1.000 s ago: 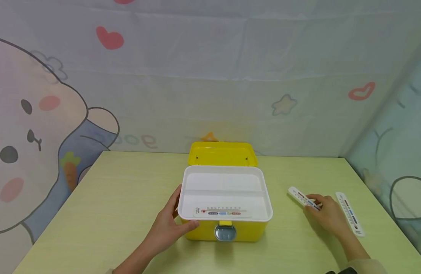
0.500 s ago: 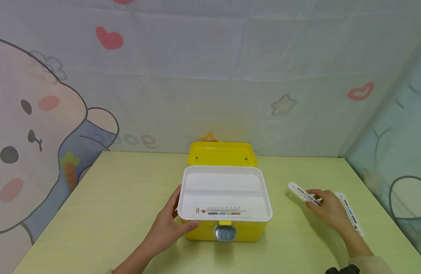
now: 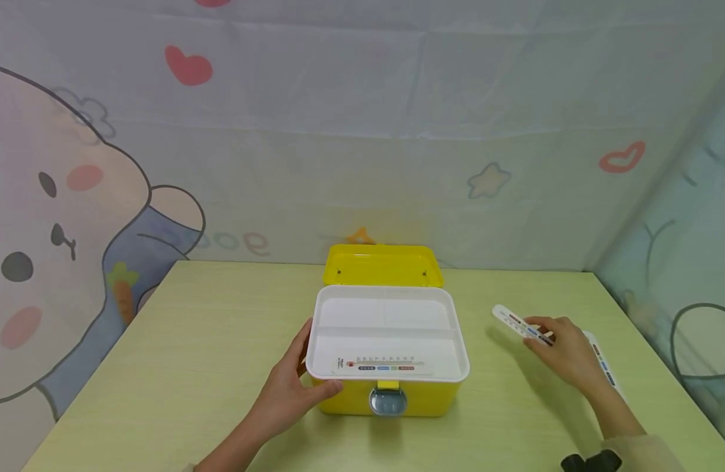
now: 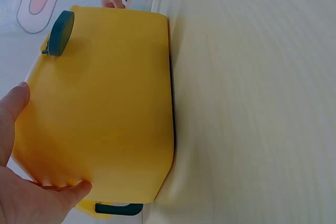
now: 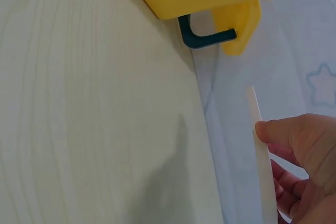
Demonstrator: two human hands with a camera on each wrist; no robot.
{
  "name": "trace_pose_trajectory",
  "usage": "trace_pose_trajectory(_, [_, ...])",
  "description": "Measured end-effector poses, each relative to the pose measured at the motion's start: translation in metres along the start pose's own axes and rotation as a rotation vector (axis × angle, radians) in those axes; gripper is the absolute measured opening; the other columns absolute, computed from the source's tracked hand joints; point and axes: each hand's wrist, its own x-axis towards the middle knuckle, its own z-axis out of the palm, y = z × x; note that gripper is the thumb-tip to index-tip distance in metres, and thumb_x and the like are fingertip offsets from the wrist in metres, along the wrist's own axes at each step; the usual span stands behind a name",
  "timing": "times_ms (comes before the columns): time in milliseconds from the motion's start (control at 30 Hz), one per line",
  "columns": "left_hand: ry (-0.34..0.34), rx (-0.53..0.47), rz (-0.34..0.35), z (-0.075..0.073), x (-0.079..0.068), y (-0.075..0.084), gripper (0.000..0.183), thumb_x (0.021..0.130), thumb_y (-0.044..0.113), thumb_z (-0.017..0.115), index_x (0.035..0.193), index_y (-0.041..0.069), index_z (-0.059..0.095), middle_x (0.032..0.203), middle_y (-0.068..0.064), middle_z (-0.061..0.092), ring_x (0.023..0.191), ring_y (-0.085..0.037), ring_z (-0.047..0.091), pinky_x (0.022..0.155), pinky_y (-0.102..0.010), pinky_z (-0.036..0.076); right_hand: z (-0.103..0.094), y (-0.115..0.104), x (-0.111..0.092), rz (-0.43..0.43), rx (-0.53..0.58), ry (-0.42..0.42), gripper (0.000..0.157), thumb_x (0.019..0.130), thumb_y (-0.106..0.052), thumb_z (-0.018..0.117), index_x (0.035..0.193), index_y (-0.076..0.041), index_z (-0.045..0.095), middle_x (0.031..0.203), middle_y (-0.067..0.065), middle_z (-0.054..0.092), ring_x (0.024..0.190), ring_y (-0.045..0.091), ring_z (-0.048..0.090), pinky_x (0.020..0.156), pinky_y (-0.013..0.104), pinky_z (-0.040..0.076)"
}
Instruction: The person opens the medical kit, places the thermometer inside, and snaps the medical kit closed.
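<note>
A yellow storage box (image 3: 418,398) stands in the middle of the table, with a white inner tray (image 3: 383,309) on top and its lid (image 3: 383,265) tipped back. My left hand (image 3: 288,392) grips the box at its front left corner, thumb on the front. Inside the tray's front compartment lies a white thermometer (image 3: 392,364). My right hand (image 3: 566,354) pinches a second thermometer (image 3: 512,321) above the table to the right of the box; the right wrist view shows that thermometer (image 5: 262,166) edge-on between thumb and fingers. A third thermometer (image 3: 601,360) lies on the table, partly hidden behind the right hand.
The box has a clear front latch (image 3: 389,401) and a dark green handle (image 4: 119,209), seen in the left wrist view. The pale wooden table (image 3: 221,328) ends at a printed cloth backdrop (image 3: 339,131) behind and at the right.
My right hand has lifted the pinched thermometer off the table and shifted it slightly away and leftward. The left hand and the box have stayed in place.
</note>
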Motion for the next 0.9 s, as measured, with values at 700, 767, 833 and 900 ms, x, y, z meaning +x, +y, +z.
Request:
trace_pose_trajectory(700, [-0.005,0.003,0.010,-0.001,0.000,0.000,0.104,0.069,0.021,0.082,0.147,0.030,0.015,0.137,0.008,0.044,0.117,-0.013,0.048,0.104,-0.039,0.038,-0.023,-0.028,0.015,-0.107,-0.018,0.055,0.034,0.081,-0.013,0.069,0.111,-0.001,0.063,0.089,0.016,0.056,0.073,0.023,0.051,0.057,0.029,0.039])
trace_pose_trajectory(767, [-0.005,0.004,0.010,-0.001,0.000,0.000,0.103,0.069,0.021,0.082,0.147,0.029,0.015,0.137,0.008,0.043,0.117,-0.013,0.048,0.104,-0.039,0.038,-0.024,-0.032,0.016,-0.122,-0.022,0.061,0.033,0.080,-0.012,0.070,0.110,-0.001,0.063,0.089,0.016,0.056,0.074,0.023,0.051,0.058,0.029,0.039])
trace_pose_trajectory(833, [-0.004,0.009,0.012,-0.001,0.000,0.000,0.103,0.069,0.021,0.082,0.147,0.029,0.015,0.137,0.008,0.043,0.118,-0.013,0.047,0.104,-0.039,0.037,-0.026,-0.035,0.017,-0.132,-0.024,0.065,0.033,0.080,-0.012,0.070,0.110,-0.001,0.064,0.088,0.015,0.056,0.074,0.023,0.050,0.058,0.029,0.040])
trace_pose_trajectory(900, [-0.005,0.011,0.012,-0.001,0.000,0.000,0.103,0.069,0.021,0.081,0.147,0.029,0.015,0.138,0.009,0.042,0.118,-0.013,0.047,0.104,-0.039,0.037,-0.027,-0.037,0.018,-0.140,-0.028,0.066,0.032,0.079,-0.012,0.071,0.109,-0.001,0.064,0.088,0.015,0.056,0.075,0.023,0.051,0.059,0.030,0.040])
